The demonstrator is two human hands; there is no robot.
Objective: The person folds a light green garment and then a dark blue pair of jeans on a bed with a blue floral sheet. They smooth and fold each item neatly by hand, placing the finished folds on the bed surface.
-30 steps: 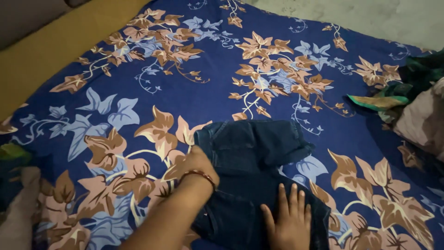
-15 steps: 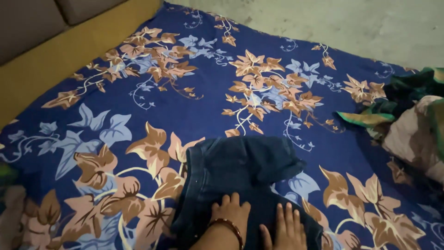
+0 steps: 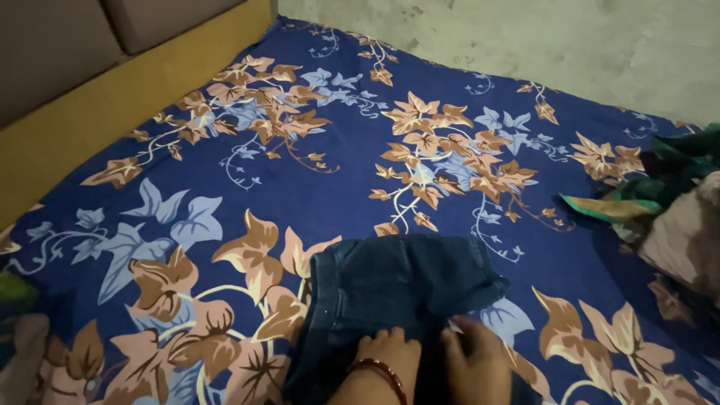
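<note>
A dark blue denim garment (image 3: 390,281) lies partly folded on a blue bedsheet (image 3: 315,172) printed with brown and pale blue leaves. My left hand (image 3: 386,351), with a red-brown bangle on its wrist, rests on the garment's near part with its fingers curled down into the cloth. My right hand (image 3: 480,356) sits just to the right of it. It is slightly blurred, and its fingers bend onto the denim at a fold. Both hands are at the bottom edge of the view, close together.
A heap of green, tan and pinkish clothes (image 3: 667,210) lies at the right edge. A mustard-coloured ledge (image 3: 112,105) and a grey cushion (image 3: 52,52) border the sheet at upper left. Bare concrete floor (image 3: 540,37) lies beyond. More cloth (image 3: 19,330) shows at lower left.
My left hand moved from the garment's left edge to its near middle, beside my right hand. My right hand went from flat to curled on the fold. The view tilted up.
</note>
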